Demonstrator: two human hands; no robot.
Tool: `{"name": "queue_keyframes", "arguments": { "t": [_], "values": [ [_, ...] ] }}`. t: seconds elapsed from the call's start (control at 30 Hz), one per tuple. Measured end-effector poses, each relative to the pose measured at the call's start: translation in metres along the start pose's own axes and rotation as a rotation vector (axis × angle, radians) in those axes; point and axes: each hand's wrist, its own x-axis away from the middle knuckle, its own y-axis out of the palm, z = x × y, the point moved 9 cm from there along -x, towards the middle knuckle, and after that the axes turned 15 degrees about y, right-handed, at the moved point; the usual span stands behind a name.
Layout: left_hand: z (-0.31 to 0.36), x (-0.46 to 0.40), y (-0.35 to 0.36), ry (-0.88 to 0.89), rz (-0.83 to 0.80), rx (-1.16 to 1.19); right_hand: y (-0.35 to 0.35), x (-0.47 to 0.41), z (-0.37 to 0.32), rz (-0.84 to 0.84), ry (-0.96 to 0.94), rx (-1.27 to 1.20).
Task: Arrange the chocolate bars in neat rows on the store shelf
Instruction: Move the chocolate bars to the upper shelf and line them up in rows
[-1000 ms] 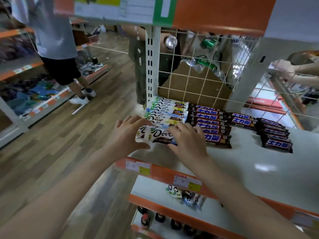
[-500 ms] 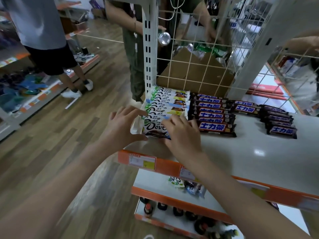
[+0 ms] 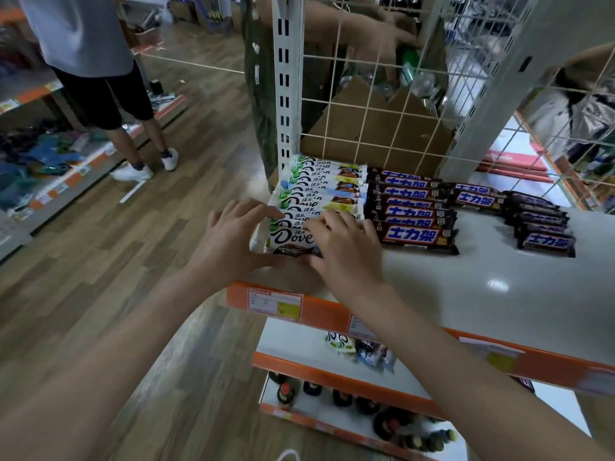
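White shelf (image 3: 466, 294) with an orange front edge (image 3: 329, 311) fills the right of the view, backed by a wire grid (image 3: 382, 104) and a slotted white upright (image 3: 286, 78). At its left end lies a row of white Dove bars (image 3: 319, 191), stacked one behind the other from the grid toward the front edge. Just beside them on the right runs a row of dark Snickers bars (image 3: 412, 207), and two shorter dark rows (image 3: 539, 224) sit further right, a little apart.

Both hands are at the front Dove bar (image 3: 289, 239). The left hand (image 3: 229, 242) touches the bar's left end, fingers spread and lightly bent over the bars behind, thumb along the near edge. The right hand (image 3: 346, 249) covers the bar's right end, fingers curled down over it; whether it truly pinches the wrapper or only presses is hard to tell from here.

On the lower shelf (image 3: 299, 344) a few loose bars (image 3: 359, 351) lie together, and dark bottles (image 3: 332, 397) stand on the shelf below. A cardboard box (image 3: 376, 131) shows behind the grid. On the wood floor (image 3: 133, 261) at left a person in black shorts (image 3: 103, 91) stands by another shelf unit (image 3: 66, 174).
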Motion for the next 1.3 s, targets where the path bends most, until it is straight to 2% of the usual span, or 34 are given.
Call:
{"name": "queue_keyframes", "arguments": {
  "t": [0.27, 0.47, 0.87, 1.03, 1.3],
  "values": [
    [0.008, -0.007, -0.001, 0.029, 0.006, 0.009, -0.009, 0.001, 0.007, 0.049, 0.001, -0.017],
    [0.039, -0.024, 0.005, 0.066, -0.004, 0.028, -0.026, 0.006, 0.039, 0.051, 0.05, 0.02],
    [0.145, -0.067, 0.047, 0.163, -0.054, 0.069, -0.076, 0.042, 0.153, -0.021, 0.156, 0.157],
    [0.209, -0.08, 0.073, 0.216, -0.068, 0.141, -0.102, 0.065, 0.213, 0.067, 0.247, 0.249],
    [0.282, -0.083, 0.087, 0.256, -0.058, 0.201, -0.137, 0.1, 0.266, 0.151, 0.29, 0.21]
  ]
}}
